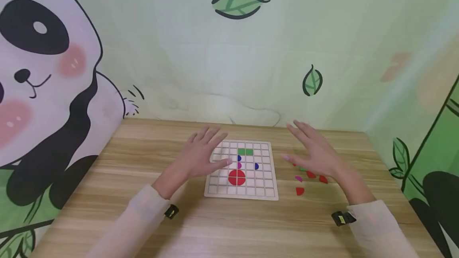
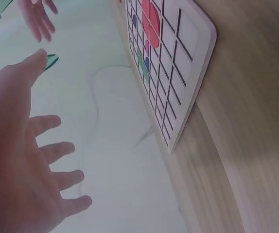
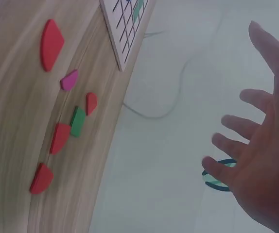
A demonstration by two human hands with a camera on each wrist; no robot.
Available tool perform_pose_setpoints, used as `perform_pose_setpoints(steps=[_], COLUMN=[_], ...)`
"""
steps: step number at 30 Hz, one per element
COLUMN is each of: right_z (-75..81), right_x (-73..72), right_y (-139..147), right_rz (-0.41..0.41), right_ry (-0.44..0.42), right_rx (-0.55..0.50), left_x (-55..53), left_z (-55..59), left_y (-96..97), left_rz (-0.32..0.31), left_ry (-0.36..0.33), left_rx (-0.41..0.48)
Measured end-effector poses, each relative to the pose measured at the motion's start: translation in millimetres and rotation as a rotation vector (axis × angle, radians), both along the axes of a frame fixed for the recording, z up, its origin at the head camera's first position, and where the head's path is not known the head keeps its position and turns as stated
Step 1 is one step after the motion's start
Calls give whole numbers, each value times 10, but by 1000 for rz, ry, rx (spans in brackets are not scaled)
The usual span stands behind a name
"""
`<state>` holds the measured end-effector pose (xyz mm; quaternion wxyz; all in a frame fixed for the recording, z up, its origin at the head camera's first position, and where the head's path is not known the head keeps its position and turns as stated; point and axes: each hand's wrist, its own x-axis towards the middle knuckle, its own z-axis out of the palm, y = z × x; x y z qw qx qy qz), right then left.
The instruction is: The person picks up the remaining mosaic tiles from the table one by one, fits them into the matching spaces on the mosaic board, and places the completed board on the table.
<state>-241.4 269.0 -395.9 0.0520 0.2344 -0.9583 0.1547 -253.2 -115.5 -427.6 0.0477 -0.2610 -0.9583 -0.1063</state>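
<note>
White board [image 1: 250, 190] lies near left hand [image 1: 197, 157], 4 red pieces [image 1: 299, 191] near right hand [image 1: 320, 155].

On the table [image 1: 251, 228], loose pieces [image 1: 300, 191] lie right of the grid board [image 1: 268, 182].

Left hand [image 1: 195, 158] and right hand [image 1: 319, 156] aloft, fingers [image 2: 57, 152] apart.

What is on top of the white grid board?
A red circle, green pieces, two blue pieces and a pink piece lie on the board. What's beneath them is covered, and in the head view the left hand hides part of the board's left side.
</note>
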Motion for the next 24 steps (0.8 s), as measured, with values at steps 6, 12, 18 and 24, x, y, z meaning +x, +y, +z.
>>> perform_pose_setpoints(steps=[6, 12, 18, 24], right_z=[-118, -337, -516, -642], right_x=[-5, -37, -99, -180], right_y=[206, 397, 494, 552], right_rz=[45, -12, -53, -67], right_ry=[-136, -248, -310, -311], right_rx=[-75, -111, -165, -171], left_x=[67, 32, -69, -130], left_z=[-40, -246, -447, -512], left_y=[-17, -40, -18, -12], left_rz=[-50, -89, -114, -122], left_ry=[-29, -97, -138, -170], left_rx=[-39, -32, -61, -74])
